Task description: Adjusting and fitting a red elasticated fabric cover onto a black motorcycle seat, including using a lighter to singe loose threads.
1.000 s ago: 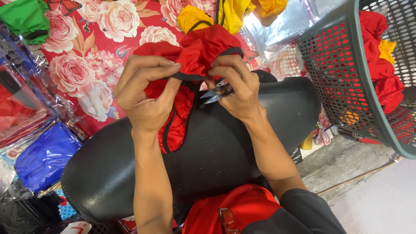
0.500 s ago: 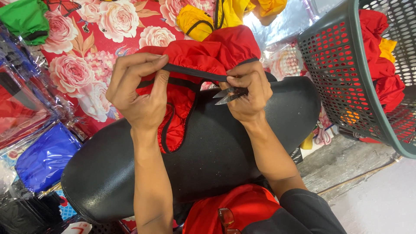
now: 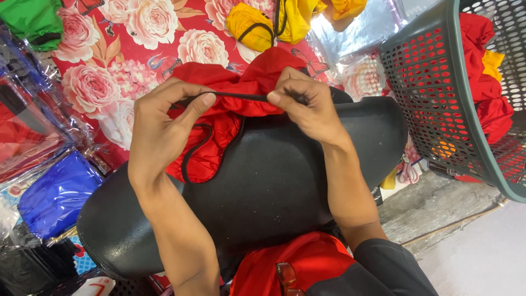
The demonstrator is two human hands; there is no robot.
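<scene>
A black elastic band point(image 3: 238, 97) is shown stretched taut between the two hands, above a red fabric piece point(image 3: 219, 118) to whose edge it is attached. The band is pinched at its left end between thumb and forefinger of the left hand point(image 3: 164, 129), and at its right end by the closed fingertips of the right hand point(image 3: 307, 109). The red fabric piece is bunched at the far edge of a black seat-shaped form point(image 3: 274, 181), across which both forearms are laid; a loop of the same black edging is seen hanging down the fabric's left side. A flowered cloth point(image 3: 120, 60), red with pale roses, is spread beyond the form. On it, at the far centre, yellow fabric pieces point(image 3: 274, 22) with black edging are heaped, and a green piece point(image 3: 30, 19) lies at the far left. Clear plastic packets point(image 3: 33, 126) are stacked at the left, with a blue packet point(image 3: 55, 192) nearer. At the right, a tilted grey perforated basket point(image 3: 438, 93) holds more red and yellow pieces. Red cloth point(image 3: 296, 268) rests in the near foreground.
</scene>
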